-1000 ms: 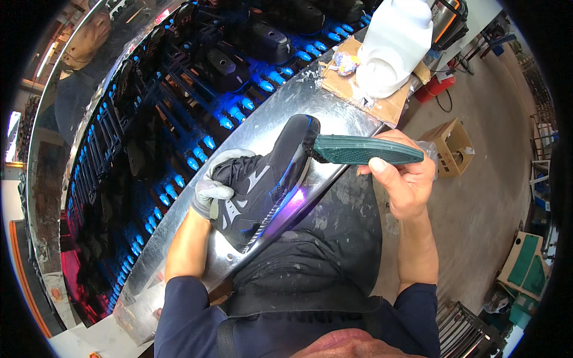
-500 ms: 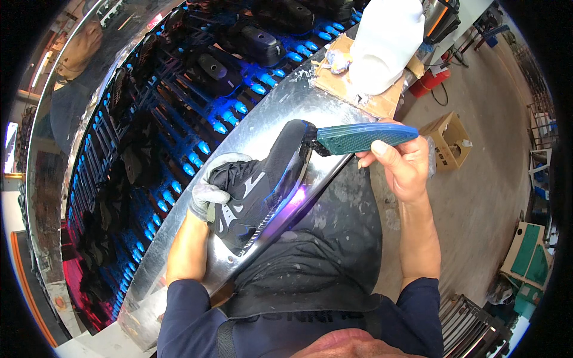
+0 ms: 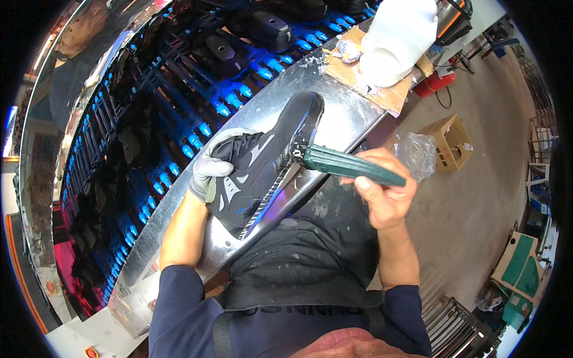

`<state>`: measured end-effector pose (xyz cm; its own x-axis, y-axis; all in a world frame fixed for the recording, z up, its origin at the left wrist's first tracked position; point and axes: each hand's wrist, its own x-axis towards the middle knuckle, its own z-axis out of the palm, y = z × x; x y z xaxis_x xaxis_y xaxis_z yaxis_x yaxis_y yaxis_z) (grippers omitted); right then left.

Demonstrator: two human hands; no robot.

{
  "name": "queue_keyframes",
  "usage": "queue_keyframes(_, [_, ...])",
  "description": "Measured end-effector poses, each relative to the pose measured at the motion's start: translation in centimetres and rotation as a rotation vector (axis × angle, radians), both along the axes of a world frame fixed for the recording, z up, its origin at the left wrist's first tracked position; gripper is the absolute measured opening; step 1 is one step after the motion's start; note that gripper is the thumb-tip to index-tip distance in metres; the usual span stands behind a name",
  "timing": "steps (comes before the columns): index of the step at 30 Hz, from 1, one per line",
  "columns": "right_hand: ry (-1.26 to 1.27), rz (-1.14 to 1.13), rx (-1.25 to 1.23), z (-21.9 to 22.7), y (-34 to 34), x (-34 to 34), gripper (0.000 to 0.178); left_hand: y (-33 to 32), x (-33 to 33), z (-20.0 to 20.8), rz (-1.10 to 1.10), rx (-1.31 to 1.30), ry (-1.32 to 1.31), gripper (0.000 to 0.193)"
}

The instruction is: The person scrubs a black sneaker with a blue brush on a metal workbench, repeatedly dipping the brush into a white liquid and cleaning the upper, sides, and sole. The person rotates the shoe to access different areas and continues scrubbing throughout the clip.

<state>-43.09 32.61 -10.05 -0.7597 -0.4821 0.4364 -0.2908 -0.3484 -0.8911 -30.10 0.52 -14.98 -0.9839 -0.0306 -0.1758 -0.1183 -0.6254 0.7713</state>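
Note:
My left hand (image 3: pixel 210 172), in a grey glove, is closed around the opening of a black shoe upper (image 3: pixel 258 170) with grey and blue trim. The shoe is tilted on its side above the metal ledge, toe pointing away from me. Bare, my right hand (image 3: pixel 389 194) grips a green-handled brush (image 3: pixel 349 164). The brush's dark head presses against the shoe's lower edge, around the front half, where some whitish wet stuff shows. White stitching runs along that edge toward the heel.
A metal ledge (image 3: pixel 340 116) runs diagonally beneath the shoe. Beyond it is a rack with rows of blue-tipped pegs (image 3: pixel 224 110) and several black shoes (image 3: pixel 268 30). At the back right, a white jug (image 3: pixel 397 39) lies on cardboard (image 3: pixel 340 68). A cardboard box (image 3: pixel 449 143) stands on the floor.
The brush has moved left and toward me along the shoe's edge and turned, its handle now sloping down to the right. The shoe's toe has shifted slightly away from me.

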Motion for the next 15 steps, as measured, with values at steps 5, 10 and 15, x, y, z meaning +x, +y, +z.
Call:
queue_keyframes(5, [-0.15, -0.032, 0.026, 1.7, 0.8, -3.4, 0.018, 0.6, -0.6, -0.2, -0.01, 0.04, 0.035, 0.086])
queue_keyframes(10, [-0.078, 0.03, 0.054, 2.0, 0.9, -3.7, 0.017, 0.4, -1.1, -0.6, -0.02, 0.047, 0.012, 0.085])
queue_keyframes(15, [0.017, 0.024, 0.159, 3.0, 1.4, -2.8, 0.017, 0.7, -1.0, -0.1, -0.033, 0.029, 0.023, 0.08])
